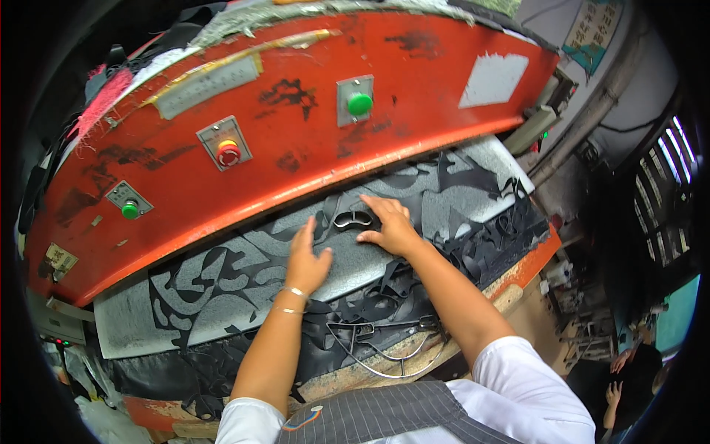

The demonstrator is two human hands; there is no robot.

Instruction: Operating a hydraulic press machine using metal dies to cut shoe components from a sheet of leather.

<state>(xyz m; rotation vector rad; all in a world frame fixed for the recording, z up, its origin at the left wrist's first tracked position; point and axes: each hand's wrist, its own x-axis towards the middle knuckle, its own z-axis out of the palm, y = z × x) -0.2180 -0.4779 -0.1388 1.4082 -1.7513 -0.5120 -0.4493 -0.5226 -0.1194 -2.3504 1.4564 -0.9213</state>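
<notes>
One metal frame (401, 360) first, close to the body, lying over the wooden edge of the bench (323, 386) and the dark scraps (355, 303); best left there, well apart from the work. Past it come those scraps, heaped along the front of the grey board (133, 325), and they'd be worth watching: a loose strip under the die would tilt it.

Now the hands! Left hand (307, 264) open, fingers spread, just left of the die and apart from it. Right hand (393, 228) half curled about the die's right end, thumb on the near side, fingers on the far; whether the skin actually touches metal, I can't tell. The die (353, 214), small, curved and silver-rimmed, sits between the two hands on the dark sheet (473, 177). Gripping by the outer walls looks the sound choice, with small nudges, the rim level, and whole material under every bit of its outline, since openings crowd in all around.

And beyond, the red beam (296, 133) looms right behind the fingertips, carrying a red button (228, 153) and two green ones (360, 103). Both hands should be well out from under before anyone touches those!
</notes>
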